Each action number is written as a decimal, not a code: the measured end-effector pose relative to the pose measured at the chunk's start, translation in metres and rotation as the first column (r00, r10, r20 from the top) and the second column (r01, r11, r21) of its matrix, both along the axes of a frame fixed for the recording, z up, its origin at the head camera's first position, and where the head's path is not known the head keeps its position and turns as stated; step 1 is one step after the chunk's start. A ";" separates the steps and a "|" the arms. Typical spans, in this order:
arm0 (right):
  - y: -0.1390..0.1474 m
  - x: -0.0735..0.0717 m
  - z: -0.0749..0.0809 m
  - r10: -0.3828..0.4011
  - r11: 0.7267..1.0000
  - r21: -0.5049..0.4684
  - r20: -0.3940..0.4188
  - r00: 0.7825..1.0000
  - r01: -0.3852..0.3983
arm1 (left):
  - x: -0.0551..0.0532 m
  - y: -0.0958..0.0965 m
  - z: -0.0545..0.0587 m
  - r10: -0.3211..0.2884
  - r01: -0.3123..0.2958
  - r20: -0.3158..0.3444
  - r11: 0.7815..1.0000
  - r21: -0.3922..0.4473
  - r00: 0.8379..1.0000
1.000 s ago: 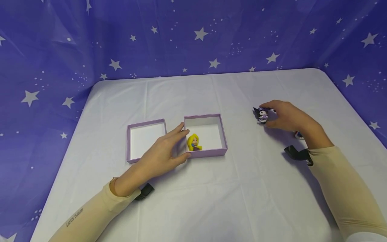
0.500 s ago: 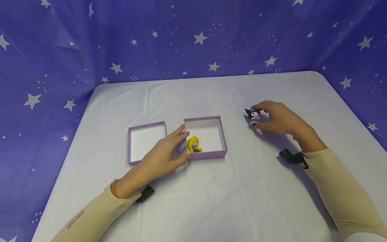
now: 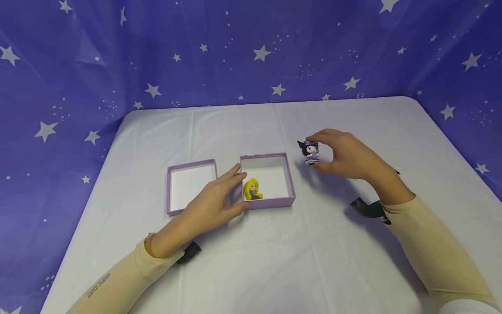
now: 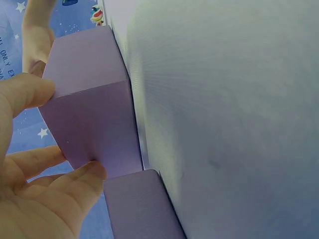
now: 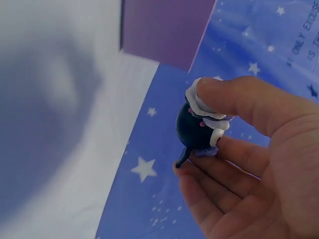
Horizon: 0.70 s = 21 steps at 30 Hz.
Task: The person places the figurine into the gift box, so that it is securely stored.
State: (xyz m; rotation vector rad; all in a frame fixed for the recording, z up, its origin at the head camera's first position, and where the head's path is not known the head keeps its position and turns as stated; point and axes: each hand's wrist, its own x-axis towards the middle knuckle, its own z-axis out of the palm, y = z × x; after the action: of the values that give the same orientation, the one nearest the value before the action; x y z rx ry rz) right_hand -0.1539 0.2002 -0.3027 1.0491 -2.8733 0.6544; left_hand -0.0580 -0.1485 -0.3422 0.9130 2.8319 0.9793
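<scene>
A small toy figurine (image 3: 311,150) with a black pointed hood and a lilac dress is pinched between thumb and fingertips of my right hand (image 3: 349,152), raised off the table, right of the box. In the right wrist view the figurine (image 5: 197,122) is upside down, my thumb on its base. My left hand (image 3: 208,203) touches the left side of the purple box (image 3: 270,203), fingers mostly straight, thumb by the front corner. Inside that box's near left corner stands a yellow-haired figurine (image 3: 252,188). The left wrist view has the box (image 4: 97,122) with fingertips on its wall.
A shallow purple-rimmed tray, likely the lid (image 3: 192,162), lies left of the box, partly under my left hand. Another small red and white figure (image 4: 97,15) appears far off in the left wrist view. White cloth covers the table (image 3: 255,261); a starry blue curtain (image 3: 219,69) surrounds it.
My right hand has carried the black-hooded figurine leftward, up off the table and closer to the box. My left hand has stayed at the box. The view has tilted slightly.
</scene>
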 end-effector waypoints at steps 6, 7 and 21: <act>-0.018 0.005 0.002 0.040 0.999 -0.016 0.014 0.999 -0.040 | 0.000 -0.001 0.000 0.005 -0.005 -0.004 1.000 -0.003 1.000; -0.022 0.005 0.001 0.049 0.999 -0.019 0.019 0.999 -0.049 | 0.000 -0.001 0.000 0.005 -0.005 -0.004 1.000 -0.003 1.000; -0.067 0.020 0.003 0.149 0.989 0.000 0.080 0.986 -0.150 | -0.002 -0.001 0.001 0.005 -0.005 0.005 1.000 -0.012 1.000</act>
State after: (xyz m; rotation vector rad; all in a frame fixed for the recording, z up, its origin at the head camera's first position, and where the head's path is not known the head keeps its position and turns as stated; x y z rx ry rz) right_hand -0.1343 0.1329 -0.2999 1.2780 -2.8850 0.7108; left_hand -0.0597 -0.1491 -0.3417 0.9006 2.8341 0.9627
